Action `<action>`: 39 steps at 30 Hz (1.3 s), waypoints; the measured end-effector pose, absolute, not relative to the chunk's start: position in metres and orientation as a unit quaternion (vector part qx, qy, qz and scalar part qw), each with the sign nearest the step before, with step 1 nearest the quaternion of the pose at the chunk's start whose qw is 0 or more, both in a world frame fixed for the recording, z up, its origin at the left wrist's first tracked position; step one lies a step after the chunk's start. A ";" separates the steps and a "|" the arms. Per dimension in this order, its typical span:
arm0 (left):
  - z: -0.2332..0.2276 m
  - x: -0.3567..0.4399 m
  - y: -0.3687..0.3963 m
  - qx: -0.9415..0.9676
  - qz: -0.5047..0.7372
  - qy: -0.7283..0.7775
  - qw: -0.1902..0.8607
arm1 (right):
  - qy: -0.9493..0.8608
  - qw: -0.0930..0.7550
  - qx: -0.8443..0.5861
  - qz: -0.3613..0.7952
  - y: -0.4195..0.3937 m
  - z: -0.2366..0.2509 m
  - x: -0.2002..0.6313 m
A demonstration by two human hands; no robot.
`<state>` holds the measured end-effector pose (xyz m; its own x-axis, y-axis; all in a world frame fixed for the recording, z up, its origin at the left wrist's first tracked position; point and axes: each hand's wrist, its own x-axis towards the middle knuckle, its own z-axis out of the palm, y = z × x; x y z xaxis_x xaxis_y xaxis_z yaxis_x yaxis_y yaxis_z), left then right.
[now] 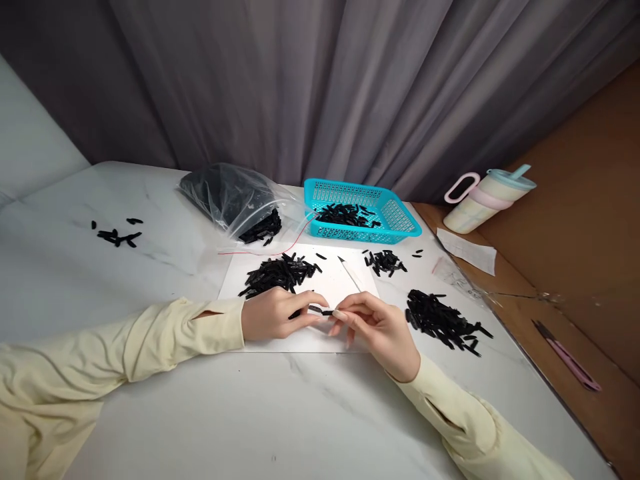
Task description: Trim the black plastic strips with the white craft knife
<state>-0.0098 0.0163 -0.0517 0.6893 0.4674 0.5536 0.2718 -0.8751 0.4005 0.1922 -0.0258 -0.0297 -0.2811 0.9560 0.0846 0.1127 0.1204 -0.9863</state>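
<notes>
My left hand (274, 313) and my right hand (376, 327) meet over a white sheet (300, 340) on the marble table. Between their fingertips they pinch a small black strip (320, 311). Just beyond my left hand lies a heap of black strips (280, 273) on the sheet. A thin white stick (351, 273) lies on the sheet past my right hand. Another large heap of black strips (443, 321) sits to the right of my right hand. Both arms wear cream sleeves.
A turquoise basket (395, 215) holds black strips at the back. A clear plastic bag (230, 197) of strips lies left of it. A small pile (385, 261) and scattered strips (119, 235) lie about. A tumbler (487, 197), paper slip (467, 250) and pink scissors (567, 363) lie right.
</notes>
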 end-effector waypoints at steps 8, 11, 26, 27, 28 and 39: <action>-0.045 -0.010 0.016 0.910 0.379 0.155 0.070 | -0.511 0.407 -0.384 0.653 -0.023 -0.030 0.188; -0.045 -0.010 0.015 0.907 0.389 0.142 0.074 | -0.499 0.400 -0.372 0.673 -0.023 -0.029 0.190; -0.046 -0.011 0.016 0.900 0.411 0.116 0.086 | -0.472 0.375 -0.349 0.717 -0.022 -0.028 0.195; -0.046 -0.011 0.016 0.900 0.411 0.116 0.085 | -0.476 0.379 -0.348 0.713 -0.022 -0.028 0.195; -0.046 -0.011 0.016 0.900 0.412 0.117 0.084 | -0.481 0.383 -0.347 0.708 -0.022 -0.028 0.195; -0.043 -0.010 0.016 0.900 0.411 0.124 0.080 | -0.523 0.383 -0.362 0.670 -0.024 -0.029 0.192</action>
